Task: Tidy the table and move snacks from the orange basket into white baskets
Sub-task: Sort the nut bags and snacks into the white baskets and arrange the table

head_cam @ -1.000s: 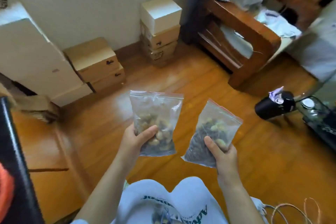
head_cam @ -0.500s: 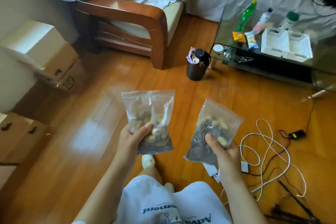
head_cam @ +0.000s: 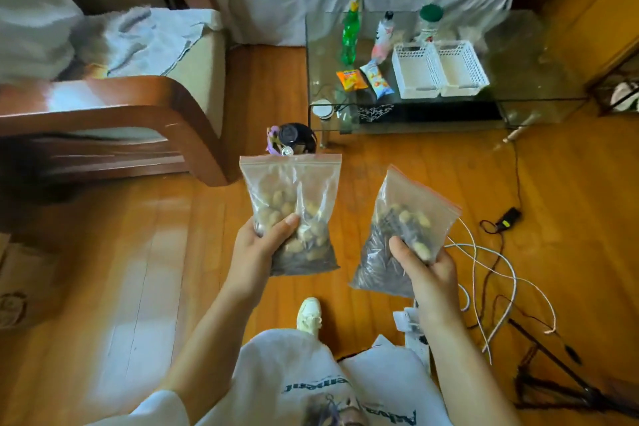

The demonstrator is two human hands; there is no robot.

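Note:
My left hand (head_cam: 257, 249) grips a clear zip bag of nuts (head_cam: 294, 204), held upright over the floor. In my right hand (head_cam: 427, 268) is a second zip bag of seeds and nuts (head_cam: 404, 228), tilted to the right. Ahead stands a glass table (head_cam: 518, 55) with two white baskets (head_cam: 439, 69) side by side on it, both looking bare inside. Left of the baskets lie an orange snack packet (head_cam: 351, 79) and a light blue snack packet (head_cam: 377, 80). No orange basket is in view.
A green bottle (head_cam: 350, 36), a pink-white bottle (head_cam: 382, 38) and a green-lidded jar (head_cam: 429, 22) stand behind the snacks. A dark bin (head_cam: 297, 138) sits at the table's near-left corner. A wooden armchair (head_cam: 114, 107) is on the left. Cables (head_cam: 491, 273) and a tripod (head_cam: 553, 377) litter the floor at right.
The view has swung right, away from the boxes by the wall, bringing the glass table and white baskets nearer to centre. Both hands keep their bags in the same grip.

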